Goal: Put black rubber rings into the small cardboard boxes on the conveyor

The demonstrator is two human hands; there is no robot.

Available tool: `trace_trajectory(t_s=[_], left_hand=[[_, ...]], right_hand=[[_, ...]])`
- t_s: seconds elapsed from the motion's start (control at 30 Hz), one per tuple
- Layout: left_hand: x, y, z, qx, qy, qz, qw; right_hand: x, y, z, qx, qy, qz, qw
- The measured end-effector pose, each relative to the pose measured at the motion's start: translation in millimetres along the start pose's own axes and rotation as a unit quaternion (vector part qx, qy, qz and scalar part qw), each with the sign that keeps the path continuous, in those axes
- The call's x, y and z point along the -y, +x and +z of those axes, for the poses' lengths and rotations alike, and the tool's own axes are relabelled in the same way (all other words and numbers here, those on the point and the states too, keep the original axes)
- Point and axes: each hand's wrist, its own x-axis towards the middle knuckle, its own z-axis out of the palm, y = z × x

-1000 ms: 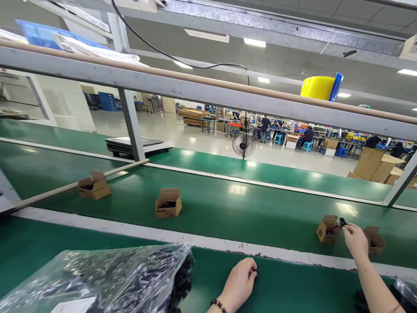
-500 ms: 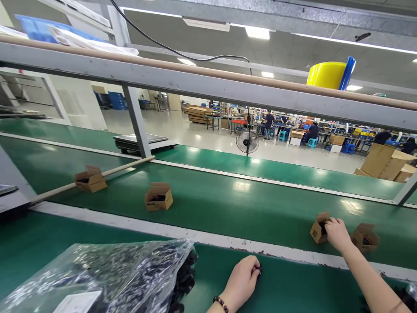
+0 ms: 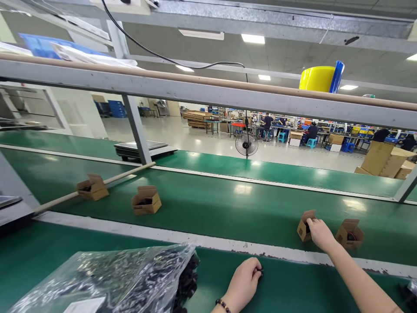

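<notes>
My left hand (image 3: 243,280), with a beaded bracelet at the wrist, rests over the near green surface. Its fingers are pinched round a small black part (image 3: 261,271), mostly hidden by them. To its left lies a clear plastic bag (image 3: 130,274), with many black parts (image 3: 187,280) showing at its mouth. My right hand (image 3: 321,234) reaches over the belt to a small open cardboard box (image 3: 302,230). Its fingers are closed at the box's opening; what they grip is hidden. Just right of this hand stands another open box (image 3: 350,237) with something dark and red inside.
Two more open boxes stand further left on the green belt (image 3: 211,204), one box (image 3: 146,202) apart and one box (image 3: 93,188) against a slanting rod (image 3: 65,202). A pale rail (image 3: 208,239) edges the belt. A beam (image 3: 195,89) crosses above.
The boxes by my right hand and the middle box have shifted left, and my right hand has moved left with its box. The box at the rod stays put. My left hand keeps its pinch.
</notes>
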Motion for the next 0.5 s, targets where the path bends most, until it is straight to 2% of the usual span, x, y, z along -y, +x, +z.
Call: trace_trajectory(t_s=[0.17, 0.27, 0.37, 0.5], left_hand=[[0, -1, -2, -0.005, -0.004, -0.01, 1.0], [1, -2, -1, -0.011, -0.009, -0.014, 1.0], [-2, -1, 0, -0.045, -0.049, -0.022, 0.998], [-23, 20, -6, -0.115, -0.115, 0.012, 0.987]], right_hand=[[8, -10, 10, -0.064, 0.014, 0.004, 0.998], [10, -11, 14, -0.096, 0.037, -0.023, 0.994], [19, -4, 12, -0.079, 0.054, -0.04, 0.995], [50, 10, 7, -0.058, 0.063, 0.014, 0.996]])
